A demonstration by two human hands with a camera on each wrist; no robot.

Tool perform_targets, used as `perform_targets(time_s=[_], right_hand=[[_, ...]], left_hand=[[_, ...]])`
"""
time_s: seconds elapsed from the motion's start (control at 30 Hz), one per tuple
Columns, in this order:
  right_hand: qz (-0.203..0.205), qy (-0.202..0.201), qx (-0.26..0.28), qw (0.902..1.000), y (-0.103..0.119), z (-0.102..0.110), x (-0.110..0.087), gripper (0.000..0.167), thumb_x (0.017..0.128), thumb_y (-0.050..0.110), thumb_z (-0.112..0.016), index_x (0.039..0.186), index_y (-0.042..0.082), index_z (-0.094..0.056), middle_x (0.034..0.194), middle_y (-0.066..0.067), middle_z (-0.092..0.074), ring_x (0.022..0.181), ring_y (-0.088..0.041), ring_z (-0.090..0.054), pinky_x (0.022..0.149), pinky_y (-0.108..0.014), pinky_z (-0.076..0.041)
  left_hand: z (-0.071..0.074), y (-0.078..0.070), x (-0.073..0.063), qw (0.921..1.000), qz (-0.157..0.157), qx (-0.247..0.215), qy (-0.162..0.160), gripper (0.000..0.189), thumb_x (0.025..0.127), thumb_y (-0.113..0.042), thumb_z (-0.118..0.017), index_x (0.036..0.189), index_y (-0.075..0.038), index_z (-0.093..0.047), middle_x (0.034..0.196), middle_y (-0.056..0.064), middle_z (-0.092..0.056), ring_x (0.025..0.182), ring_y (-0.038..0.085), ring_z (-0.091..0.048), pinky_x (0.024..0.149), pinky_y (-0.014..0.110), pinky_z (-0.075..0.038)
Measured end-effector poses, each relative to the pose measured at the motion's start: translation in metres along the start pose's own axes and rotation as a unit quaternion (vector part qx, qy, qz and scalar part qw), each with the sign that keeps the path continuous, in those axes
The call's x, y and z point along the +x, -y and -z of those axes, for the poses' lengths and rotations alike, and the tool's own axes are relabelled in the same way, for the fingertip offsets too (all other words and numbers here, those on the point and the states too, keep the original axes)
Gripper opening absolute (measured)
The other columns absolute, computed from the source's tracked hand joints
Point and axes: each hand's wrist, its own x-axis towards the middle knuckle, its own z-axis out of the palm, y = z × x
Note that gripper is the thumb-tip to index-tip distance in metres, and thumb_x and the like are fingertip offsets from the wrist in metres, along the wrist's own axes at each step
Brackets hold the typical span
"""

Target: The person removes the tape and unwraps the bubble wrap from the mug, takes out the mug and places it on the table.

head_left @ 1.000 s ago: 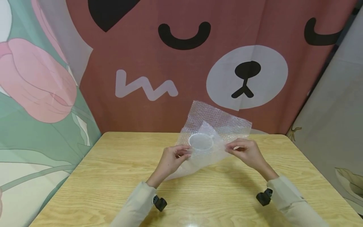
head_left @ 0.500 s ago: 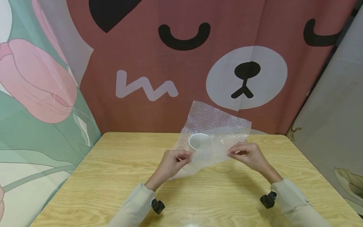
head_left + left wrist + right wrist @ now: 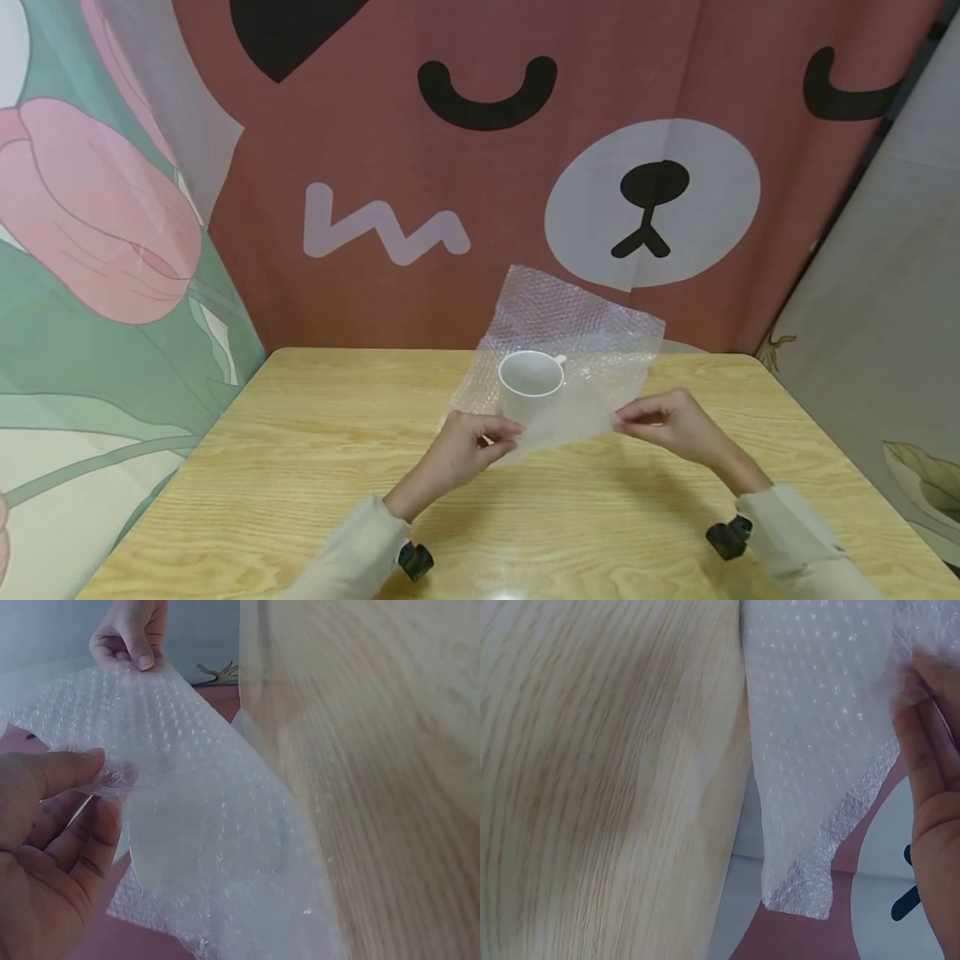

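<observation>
A white mug (image 3: 531,377) with its handle to the right stands in a sheet of bubble wrap (image 3: 573,312). The sheet rises behind the mug, and its near part covers the mug's lower front. My left hand (image 3: 472,446) pinches the near edge of the wrap in front of the mug, thumb against fingers. Farther right, my right hand (image 3: 675,427) pinches another part of that edge. In the left wrist view the bubble wrap (image 3: 217,817) stretches between both hands. The right wrist view shows a corner of the bubble wrap (image 3: 802,877) hanging beyond the fingers.
Under everything lies a wood-grain table (image 3: 300,467). Behind it hangs a brown curtain (image 3: 360,300) with a bear's face. A green and pink floral curtain (image 3: 135,367) is on the left, and a pale curtain (image 3: 862,333) on the right.
Both hands have moved toward the person, the right one also outward. The pinched wrap edge, earlier over the mug's mouth, has come down, so the mug's rim and handle show uncovered.
</observation>
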Motion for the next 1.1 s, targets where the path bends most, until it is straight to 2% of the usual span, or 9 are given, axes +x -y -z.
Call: perform_targets(time_s=[0.17,0.33,0.53,0.73,0.87,0.97,1.07,1.1], right_hand=[[0.013,0.03,0.007,0.9995,0.002,0.003,-0.006,0.021,0.077,-0.016,-0.072,0.093,-0.004,-0.075,0.089,-0.013,-0.073,0.08,-0.01,-0.069,0.061,-0.025,-0.056],[0.028,0.058,-0.017,0.9978,0.001,0.006,-0.011,0.021,0.076,-0.016,-0.073,0.093,-0.003,-0.076,0.087,-0.013,-0.073,0.078,-0.009,-0.069,0.059,-0.022,-0.055],[0.023,0.084,-0.046,0.9951,0.002,0.008,-0.016,0.02,0.077,-0.013,-0.073,0.095,-0.003,-0.075,0.089,-0.012,-0.073,0.082,-0.009,-0.068,0.062,-0.021,-0.055],[0.002,0.071,-0.041,0.9966,0.003,0.008,-0.018,0.021,0.08,-0.016,-0.067,0.098,-0.007,-0.073,0.095,-0.012,-0.073,0.087,-0.008,-0.067,0.066,-0.023,-0.056],[-0.018,0.058,0.001,0.9981,0.006,0.009,-0.018,0.028,0.083,-0.02,-0.053,0.103,-0.01,-0.071,0.104,-0.004,-0.071,0.084,-0.006,-0.065,0.053,-0.017,-0.048],[-0.035,0.052,0.033,0.9975,0.008,0.009,-0.018,0.029,0.089,-0.018,-0.047,0.108,-0.011,-0.069,0.108,-0.001,-0.07,0.088,-0.007,-0.066,0.058,-0.017,-0.049],[-0.041,0.048,0.042,0.9971,0.008,0.008,-0.017,0.027,0.093,-0.016,-0.046,0.11,-0.011,-0.068,0.108,-0.007,-0.07,0.097,-0.009,-0.065,0.077,-0.021,-0.053],[-0.044,0.047,0.043,0.997,0.007,0.008,-0.017,0.026,0.094,-0.015,-0.048,0.11,-0.01,-0.068,0.108,-0.009,-0.07,0.097,-0.008,-0.065,0.078,-0.021,-0.053]], left_hand=[[-0.004,-0.003,-0.002,0.9995,-0.013,0.011,0.025,0.017,0.082,0.004,-0.073,0.099,-0.001,-0.075,0.084,0.002,-0.073,0.071,0.003,-0.062,0.057,0.018,-0.052],[-0.008,-0.005,-0.004,0.9987,-0.022,0.017,0.043,0.019,0.081,0.005,-0.074,0.099,-0.002,-0.076,0.085,0.0,-0.073,0.072,0.001,-0.062,0.058,0.016,-0.05],[-0.012,-0.009,-0.008,0.9963,-0.021,0.016,0.082,0.016,0.084,0.002,-0.073,0.1,0.0,-0.075,0.091,0.006,-0.073,0.074,-0.002,-0.061,0.063,0.013,-0.05],[-0.016,-0.008,-0.01,0.9955,-0.007,0.019,0.092,0.016,0.087,-0.001,-0.07,0.103,-0.001,-0.073,0.094,0.006,-0.073,0.082,0.0,-0.063,0.07,0.016,-0.052],[-0.017,-0.007,-0.012,0.9954,0.007,0.019,0.093,0.016,0.09,-0.005,-0.067,0.105,-0.002,-0.073,0.096,0.004,-0.073,0.084,0.0,-0.063,0.074,0.019,-0.053],[-0.018,-0.005,-0.014,0.9952,0.022,0.01,0.095,0.017,0.092,-0.011,-0.066,0.106,-0.003,-0.072,0.097,0.002,-0.073,0.086,0.0,-0.063,0.077,0.019,-0.052],[-0.017,-0.004,-0.016,0.9947,0.036,0.001,0.096,0.022,0.095,-0.019,-0.063,0.108,-0.005,-0.072,0.1,-0.001,-0.072,0.09,0.001,-0.063,0.081,0.02,-0.051],[-0.017,-0.004,-0.016,0.9945,0.041,-0.001,0.096,0.023,0.095,-0.022,-0.063,0.109,-0.005,-0.072,0.101,-0.002,-0.072,0.092,0.002,-0.063,0.082,0.021,-0.051]])
